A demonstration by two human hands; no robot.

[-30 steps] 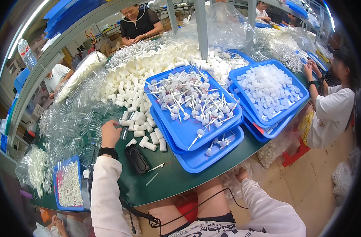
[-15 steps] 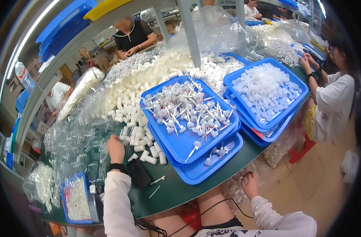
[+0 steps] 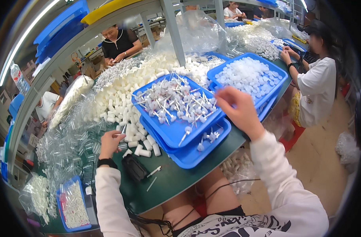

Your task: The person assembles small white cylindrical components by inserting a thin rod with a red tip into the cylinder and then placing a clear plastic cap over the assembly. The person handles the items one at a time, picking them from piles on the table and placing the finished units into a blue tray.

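My left hand is over the green table beside a heap of white cylinders, its thumb and fingers closed in a pinch. What they hold, if anything, I cannot make out; a clear tube stands close to the fingertips. Raised at the right edge of a blue tray, my right hand has bent fingers, blurred by motion. White stick parts with translucent discs fill that tray. Behind the right hand, another blue tray holds loose translucent discs.
Clear tubes lie piled at the left, near a small tray of thin white parts. A black object, a white stick part and a thin tube lie near the front edge. Grey posts rise behind; co-workers sit around.
My right hand has risen from beside my lap to the trays' edge. My left hand stays by the white cylinders, its fingers now pinched. The whole view has shifted slightly.
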